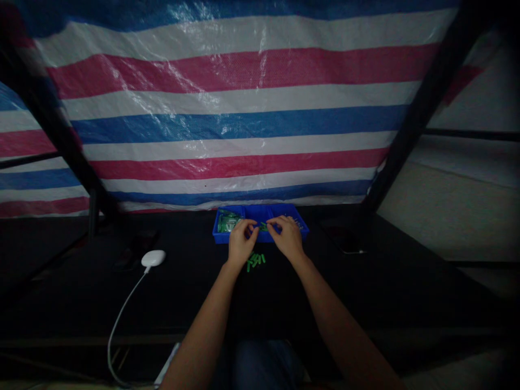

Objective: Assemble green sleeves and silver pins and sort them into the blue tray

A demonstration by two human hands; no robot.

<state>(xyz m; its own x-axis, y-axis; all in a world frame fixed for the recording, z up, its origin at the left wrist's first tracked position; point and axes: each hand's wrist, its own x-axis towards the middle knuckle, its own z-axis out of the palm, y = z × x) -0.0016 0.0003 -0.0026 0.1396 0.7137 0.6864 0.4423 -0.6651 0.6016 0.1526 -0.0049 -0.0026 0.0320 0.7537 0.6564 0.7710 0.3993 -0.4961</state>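
A shallow blue divided tray (225,238) stands on the dark table, and both hands are over its front part. My left hand (242,241) is above the left and middle compartments, thumb and forefinger curled close together in a pinch. Facing it, my right hand (287,237) is also pinched, over the middle and right compartments. Anything between the fingertips is too small and dim to name. Small green pieces (263,227) show between the hands at the middle compartment. In front of the tray lies a loose pile of short green sticks (255,260).
Green items (228,220), some with a clear shine, fill the left compartment. Thin pale pieces (298,222) show in the right one. A white rounded device (153,258) with a cable lies left; a dark flat phone-like object (345,241) lies right. Striped sheeting (244,130) hangs behind.
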